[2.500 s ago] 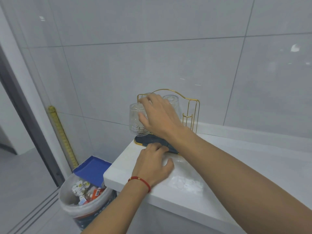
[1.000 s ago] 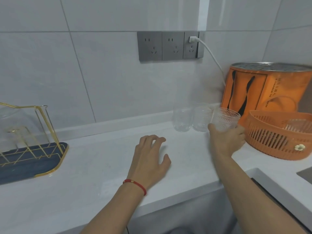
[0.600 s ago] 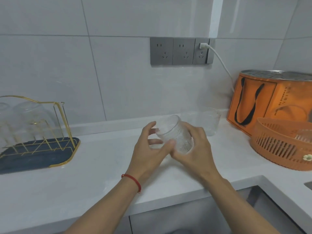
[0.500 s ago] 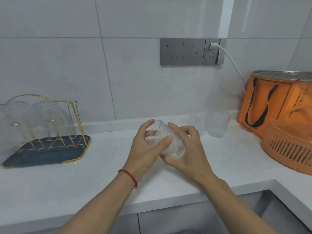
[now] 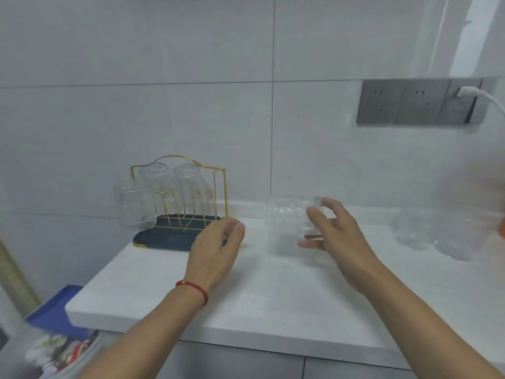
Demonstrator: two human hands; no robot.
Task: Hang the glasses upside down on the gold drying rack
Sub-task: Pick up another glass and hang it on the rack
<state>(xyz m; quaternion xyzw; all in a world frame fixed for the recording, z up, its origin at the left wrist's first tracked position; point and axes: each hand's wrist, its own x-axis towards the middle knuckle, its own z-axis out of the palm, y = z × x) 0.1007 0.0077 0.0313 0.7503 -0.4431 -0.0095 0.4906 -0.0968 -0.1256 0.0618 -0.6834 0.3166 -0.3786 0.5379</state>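
My right hand (image 5: 334, 233) grips a blurred glass (image 5: 289, 217) above the desk (image 5: 273, 296); my left hand (image 5: 216, 250) hangs loosely curled, empty, near the rack (image 5: 221, 192) holding three glasses.

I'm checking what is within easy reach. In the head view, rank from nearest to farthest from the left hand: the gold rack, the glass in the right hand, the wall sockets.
From the left hand:
1. Gold rack, just behind it to the left.
2. Glass in the right hand, to its right.
3. Wall sockets, high on the far right.
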